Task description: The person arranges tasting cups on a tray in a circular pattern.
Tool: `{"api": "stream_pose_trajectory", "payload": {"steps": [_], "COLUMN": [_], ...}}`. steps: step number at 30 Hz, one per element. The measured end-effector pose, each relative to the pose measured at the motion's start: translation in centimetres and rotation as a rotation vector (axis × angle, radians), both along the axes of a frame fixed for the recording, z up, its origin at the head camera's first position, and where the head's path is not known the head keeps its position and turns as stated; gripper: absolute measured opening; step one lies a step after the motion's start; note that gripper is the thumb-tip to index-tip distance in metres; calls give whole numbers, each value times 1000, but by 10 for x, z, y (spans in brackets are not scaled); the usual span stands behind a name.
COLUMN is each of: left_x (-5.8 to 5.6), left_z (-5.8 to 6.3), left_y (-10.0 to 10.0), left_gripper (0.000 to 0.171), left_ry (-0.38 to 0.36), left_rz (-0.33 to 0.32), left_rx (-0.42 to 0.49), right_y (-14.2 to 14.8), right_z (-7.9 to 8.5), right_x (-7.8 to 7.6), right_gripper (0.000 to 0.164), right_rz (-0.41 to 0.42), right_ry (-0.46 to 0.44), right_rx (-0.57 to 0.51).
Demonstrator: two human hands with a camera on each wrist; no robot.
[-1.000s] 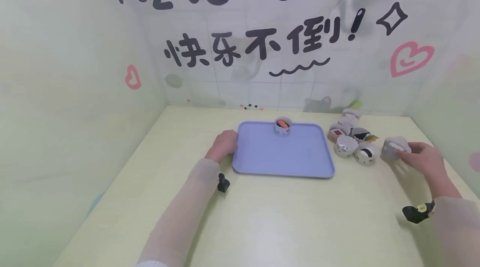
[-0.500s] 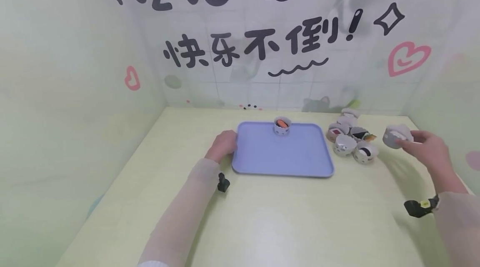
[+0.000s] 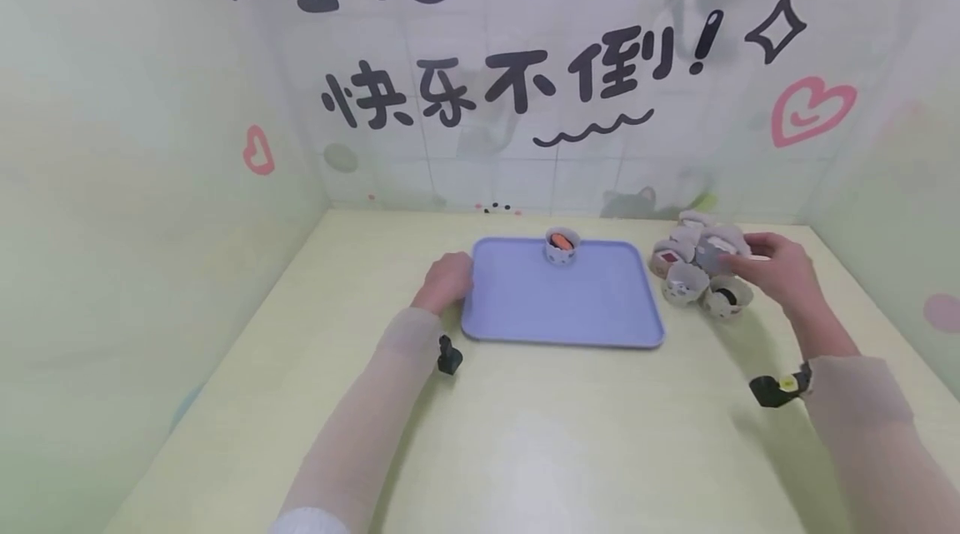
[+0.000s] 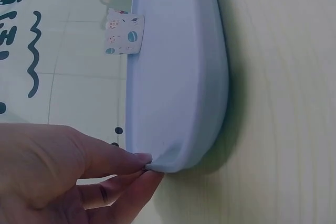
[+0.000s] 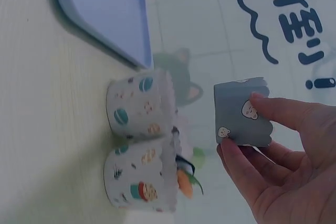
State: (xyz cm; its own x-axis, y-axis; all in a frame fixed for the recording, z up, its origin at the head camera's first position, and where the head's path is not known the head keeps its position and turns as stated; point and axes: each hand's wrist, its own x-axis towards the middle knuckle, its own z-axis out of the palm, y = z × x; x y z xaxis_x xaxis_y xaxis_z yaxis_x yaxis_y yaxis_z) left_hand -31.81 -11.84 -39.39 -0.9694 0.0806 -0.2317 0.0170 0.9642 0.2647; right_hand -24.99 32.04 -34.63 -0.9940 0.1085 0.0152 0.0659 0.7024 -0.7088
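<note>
My left hand (image 3: 446, 280) pinches the left rim of a lavender tray (image 3: 555, 317) lying on the table. In the left wrist view, the thumb and fingers (image 4: 137, 165) meet on that rim. A paper baking cup (image 3: 562, 246) holding an orange-topped sushi piece stands at the tray's back edge. My right hand (image 3: 780, 267) grips a grey-blue paper baking cup (image 5: 241, 114) printed with small cartoon faces. It is off the table, over the cup cluster, with something whitish inside. In the right wrist view, two white printed cups (image 5: 140, 103) stand below it.
Right of the tray, several paper cups cluster together, among them one with a red-centred piece (image 3: 669, 257) and one with a black-banded piece (image 3: 726, 297). A printed wall (image 3: 450, 176) stands behind the table (image 3: 540, 434), with side walls at left and right.
My right hand has lifted the grey-blue cup from the table's right side and carried it left over the other cups. The left hand stays on the tray rim.
</note>
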Motion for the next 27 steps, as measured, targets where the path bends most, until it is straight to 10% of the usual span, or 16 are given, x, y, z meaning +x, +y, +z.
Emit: {"api": "stream_pose_trajectory", "payload": {"steps": [13,27], "left_x": [8,-3], "left_z": [-4,4], "left_y": [0,0], "left_gripper": [18,14], "left_ry": [-62,-24], "left_rz": [30,14], "left_rx": [-41,-12], "right_y": [-88,-115], "right_z": [-27,-38], "right_x": [-22,-50], "right_gripper": [63,60], "right_rz": [176,161], "right_ry": [15,-16], "right_rx": [-73,-34]}}
